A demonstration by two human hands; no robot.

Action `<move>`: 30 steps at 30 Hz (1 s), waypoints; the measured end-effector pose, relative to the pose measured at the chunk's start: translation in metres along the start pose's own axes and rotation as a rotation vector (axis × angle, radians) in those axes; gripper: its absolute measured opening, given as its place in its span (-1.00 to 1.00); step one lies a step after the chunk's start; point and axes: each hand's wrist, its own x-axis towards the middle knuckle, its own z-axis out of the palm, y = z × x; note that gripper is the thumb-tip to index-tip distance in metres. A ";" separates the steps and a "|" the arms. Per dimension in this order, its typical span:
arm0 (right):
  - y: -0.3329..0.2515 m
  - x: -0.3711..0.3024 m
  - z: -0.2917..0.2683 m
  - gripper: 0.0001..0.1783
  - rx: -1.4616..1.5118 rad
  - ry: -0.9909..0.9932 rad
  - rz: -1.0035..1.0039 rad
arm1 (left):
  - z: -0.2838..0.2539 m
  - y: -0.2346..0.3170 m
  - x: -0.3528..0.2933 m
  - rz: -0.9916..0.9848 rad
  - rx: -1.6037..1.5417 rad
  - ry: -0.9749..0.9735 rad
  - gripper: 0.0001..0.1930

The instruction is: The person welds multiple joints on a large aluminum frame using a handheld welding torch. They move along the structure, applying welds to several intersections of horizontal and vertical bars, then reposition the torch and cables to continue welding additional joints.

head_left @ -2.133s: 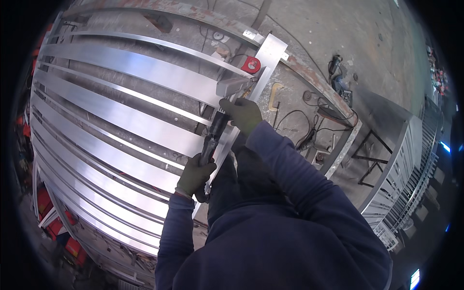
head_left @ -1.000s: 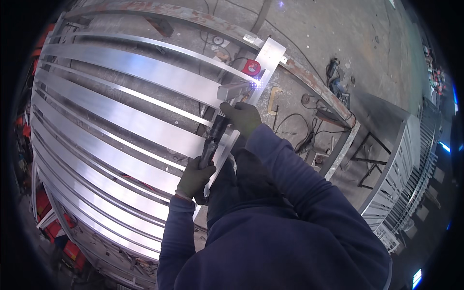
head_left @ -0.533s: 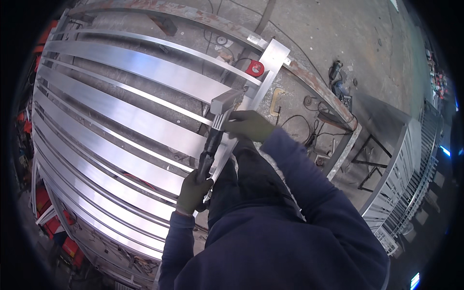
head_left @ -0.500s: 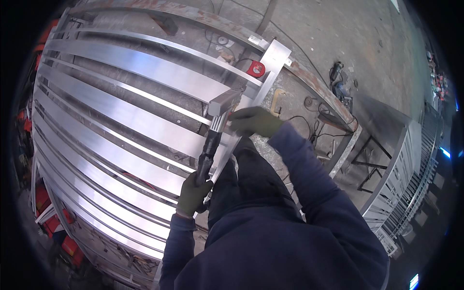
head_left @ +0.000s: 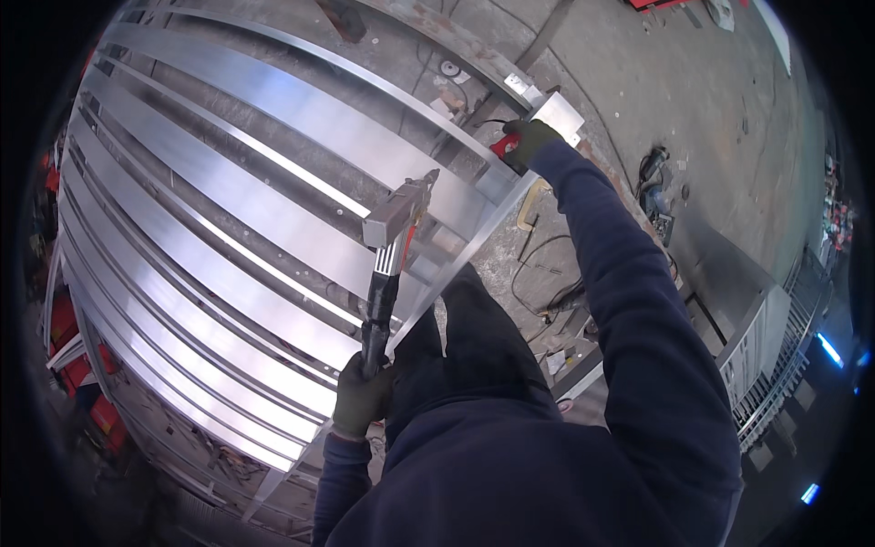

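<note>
My left hand (head_left: 360, 394), in a dark green glove, is closed around the black handle of a hammer (head_left: 396, 214). Its grey head has one blocky end and one tapered end, and is raised in front of the slatted metal panel. At the panel's far right corner, my gloved right hand (head_left: 536, 144) is closed on a red tape measure (head_left: 504, 144), partly hidden by the fingers. The panel's wide and narrow silver slats (head_left: 301, 196) stretch away to the left from a side rail (head_left: 478, 242) by my legs.
A rusty beam (head_left: 447, 35) runs beneath the far edge of the panel. Beyond my right arm, a power tool (head_left: 653, 164) lies on the concrete floor with cables nearby. Stacked metal railings (head_left: 775, 342) stand at the right. A yellow clamp-like piece (head_left: 530, 206) sits below the corner.
My right hand has moved from beside the hammer head to the far corner and taken hold of the tape measure. The hammer has shifted slightly left, and the view has moved.
</note>
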 end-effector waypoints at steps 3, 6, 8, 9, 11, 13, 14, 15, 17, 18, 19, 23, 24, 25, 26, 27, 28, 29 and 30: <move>0.012 0.006 -0.001 -0.23 0.044 -0.030 0.005 | 0.004 -0.001 0.001 0.017 0.010 0.009 -0.75; 0.025 0.011 0.010 -0.28 0.077 0.016 -0.015 | 0.008 0.004 -0.001 0.007 0.001 0.024 -0.73; 0.042 0.017 0.024 -0.31 0.210 0.104 -0.016 | 0.010 0.006 0.000 -0.004 -0.003 0.025 -0.72; 0.052 0.019 0.030 -0.32 0.276 0.148 -0.017 | 0.011 0.009 0.000 -0.014 -0.002 0.026 -0.73; 0.081 0.020 0.034 -0.38 0.834 0.248 0.177 | 0.014 0.016 -0.001 -0.034 -0.004 0.026 -0.73; 0.081 0.009 0.027 -0.50 1.353 0.344 0.314 | 0.012 0.004 -0.002 0.005 0.019 0.062 -0.73; 0.086 0.010 0.028 -0.55 1.456 0.320 0.292 | 0.010 -0.003 -0.003 0.025 0.031 0.078 -0.74; 0.108 0.008 0.028 -0.60 1.547 0.317 0.277 | 0.012 -0.007 -0.001 0.048 0.037 0.081 -0.74; 0.158 0.012 0.039 -0.61 1.911 0.305 0.123 | 0.016 -0.004 0.004 0.040 0.018 0.029 -0.73; 0.156 0.011 0.043 -0.61 1.974 0.292 0.114 | 0.016 -0.004 0.000 0.028 0.011 0.033 -0.73; 0.151 0.005 0.047 -0.61 2.038 0.285 0.106 | 0.016 -0.005 -0.001 0.012 -0.006 0.035 -0.73; 0.168 -0.006 0.051 -0.52 2.156 0.222 0.026 | 0.023 0.002 -0.002 0.015 0.022 0.006 -0.75; 0.165 -0.007 0.053 -0.50 2.183 0.207 0.003 | 0.024 0.001 -0.002 0.027 0.057 0.012 -0.76; 0.163 -0.008 0.052 -0.49 2.188 0.185 -0.013 | 0.024 -0.002 -0.003 0.040 0.091 0.018 -0.76; 0.162 -0.009 0.051 -0.48 2.193 0.161 -0.030 | 0.025 -0.004 -0.004 0.052 0.126 0.024 -0.77; 0.159 -0.010 0.049 -0.46 2.199 0.137 -0.047 | 0.025 -0.005 -0.006 0.059 0.128 0.023 -0.77; 0.155 -0.011 0.048 -0.47 2.205 0.119 -0.090 | 0.025 -0.006 -0.007 0.065 0.129 0.023 -0.77; 0.150 -0.011 0.047 -0.48 2.212 0.100 -0.132 | 0.026 -0.007 -0.009 0.071 0.131 0.025 -0.77; 0.154 -0.010 0.049 -0.49 2.216 0.089 -0.174 | 0.027 -0.006 -0.009 0.075 0.112 0.014 -0.76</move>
